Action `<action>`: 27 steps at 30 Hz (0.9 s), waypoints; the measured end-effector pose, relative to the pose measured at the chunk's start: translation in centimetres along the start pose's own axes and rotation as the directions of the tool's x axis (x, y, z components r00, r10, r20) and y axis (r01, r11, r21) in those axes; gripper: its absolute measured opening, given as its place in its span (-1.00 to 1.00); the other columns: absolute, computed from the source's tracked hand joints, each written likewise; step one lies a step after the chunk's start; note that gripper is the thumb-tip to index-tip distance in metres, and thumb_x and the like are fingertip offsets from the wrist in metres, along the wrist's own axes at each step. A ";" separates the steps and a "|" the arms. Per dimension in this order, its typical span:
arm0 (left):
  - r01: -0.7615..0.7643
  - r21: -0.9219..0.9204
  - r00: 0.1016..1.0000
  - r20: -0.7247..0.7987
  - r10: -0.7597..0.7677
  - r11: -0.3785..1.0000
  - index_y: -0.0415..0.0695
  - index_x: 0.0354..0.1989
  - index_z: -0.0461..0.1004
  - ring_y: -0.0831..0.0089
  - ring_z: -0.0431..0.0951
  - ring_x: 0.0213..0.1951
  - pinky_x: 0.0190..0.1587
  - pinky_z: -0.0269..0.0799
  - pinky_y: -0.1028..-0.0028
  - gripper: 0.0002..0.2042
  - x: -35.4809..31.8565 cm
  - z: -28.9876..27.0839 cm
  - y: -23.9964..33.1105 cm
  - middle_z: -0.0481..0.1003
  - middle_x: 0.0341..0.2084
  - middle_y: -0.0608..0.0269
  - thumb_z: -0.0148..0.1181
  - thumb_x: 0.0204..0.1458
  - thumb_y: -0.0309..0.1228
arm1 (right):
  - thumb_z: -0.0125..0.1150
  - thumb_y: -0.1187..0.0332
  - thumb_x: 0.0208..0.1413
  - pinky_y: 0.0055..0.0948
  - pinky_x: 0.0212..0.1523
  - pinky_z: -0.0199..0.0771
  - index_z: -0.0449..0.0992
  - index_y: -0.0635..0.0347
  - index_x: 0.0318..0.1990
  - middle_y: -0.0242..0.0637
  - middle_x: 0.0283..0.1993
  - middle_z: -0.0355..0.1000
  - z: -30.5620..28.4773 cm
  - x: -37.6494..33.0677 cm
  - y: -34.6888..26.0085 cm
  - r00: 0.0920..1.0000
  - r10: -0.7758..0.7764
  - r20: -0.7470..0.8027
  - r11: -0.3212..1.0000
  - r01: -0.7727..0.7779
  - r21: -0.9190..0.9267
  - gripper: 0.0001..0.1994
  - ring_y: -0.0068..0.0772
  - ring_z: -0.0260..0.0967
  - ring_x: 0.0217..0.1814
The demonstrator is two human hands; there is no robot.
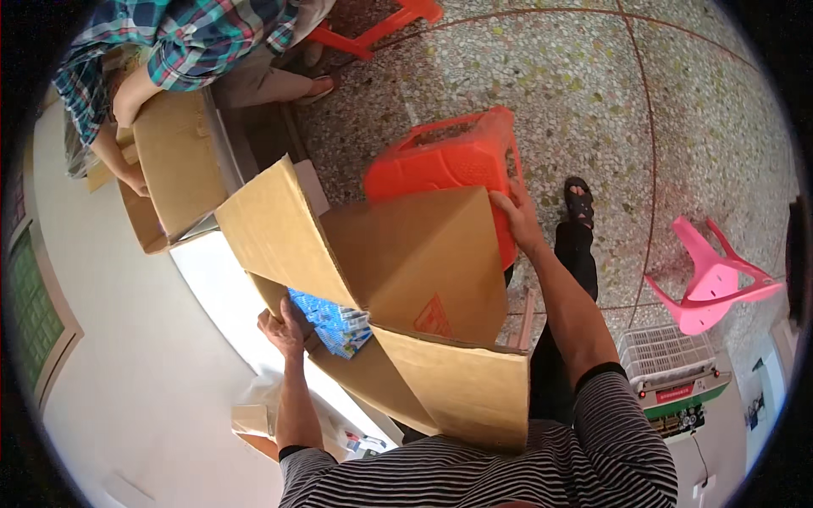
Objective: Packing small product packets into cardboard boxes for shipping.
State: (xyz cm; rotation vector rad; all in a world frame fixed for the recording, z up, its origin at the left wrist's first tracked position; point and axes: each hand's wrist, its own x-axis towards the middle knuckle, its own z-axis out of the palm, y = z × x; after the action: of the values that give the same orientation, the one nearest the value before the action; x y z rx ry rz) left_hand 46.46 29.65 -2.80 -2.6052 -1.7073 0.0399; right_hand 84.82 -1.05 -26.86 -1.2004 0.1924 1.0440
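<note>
A large open cardboard box [423,279] stands in front of my body, its flaps spread. Blue-and-white printed packets [330,322] show inside, partly covered by the flaps. My left hand [284,330] grips the box's left wall, thumb over the edge by the packets. At the far right corner, my right hand [520,218] closes on the box's edge, right beside a red plastic stool [440,169]. Whether its fingers also touch the stool, I cannot tell. The stool is just behind the box, which hides part of it.
At the upper left, a person in a plaid shirt [199,42] has their hands at another cardboard box [174,161]. A pink plastic chair [707,279] and a white plastic basket [669,356] are to the right. Another red stool [373,34] is at the top, on the speckled floor [542,76].
</note>
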 end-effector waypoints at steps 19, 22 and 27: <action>-0.077 -0.003 0.995 0.067 0.077 0.997 -0.26 -0.16 0.62 0.00 0.38 -0.01 0.10 0.30 0.13 -0.71 0.6 -1.9 -0.5 0.49 -0.15 0.00 0.28 0.16 -0.25 | 0.25 0.15 0.25 -0.31 0.29 0.26 0.24 0.26 0.41 -0.03 0.35 0.29 -1.1 -1.3 -0.4 0.990 -0.102 -0.092 0.909 0.055 -0.414 -0.35 -0.22 0.28 0.32; -0.137 0.007 0.989 0.052 0.136 0.991 -0.24 -0.26 0.63 -0.03 0.38 -0.03 0.07 0.32 0.11 -0.72 1.1 -1.6 -0.5 0.47 -0.21 0.00 0.29 0.14 -0.22 | 0.21 0.14 0.29 -0.24 0.36 0.18 0.13 0.31 0.44 0.06 0.42 0.17 -1.0 -4.3 -2.0 0.920 -0.311 -0.239 0.839 0.148 -0.524 -0.31 -0.14 0.23 0.37; -0.034 -0.061 0.999 0.031 0.036 0.998 -0.32 -0.23 0.61 -0.07 0.36 0.09 0.15 0.35 0.11 -0.63 0.5 -1.2 1.2 0.45 -0.06 -0.06 0.39 0.06 -0.18 | -0.01 0.10 0.41 -0.24 0.51 -0.04 0.12 0.32 0.44 -0.05 0.49 0.10 4.7 -11.8 -6.5 0.703 -0.618 0.351 0.396 0.665 -0.633 -0.39 -0.15 0.02 0.53</action>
State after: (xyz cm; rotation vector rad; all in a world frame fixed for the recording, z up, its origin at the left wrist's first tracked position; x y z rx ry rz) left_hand 47.81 29.66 -1.60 -2.6922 -1.6996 0.0314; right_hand 81.42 -3.61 -13.22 -1.7545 -0.8020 0.4102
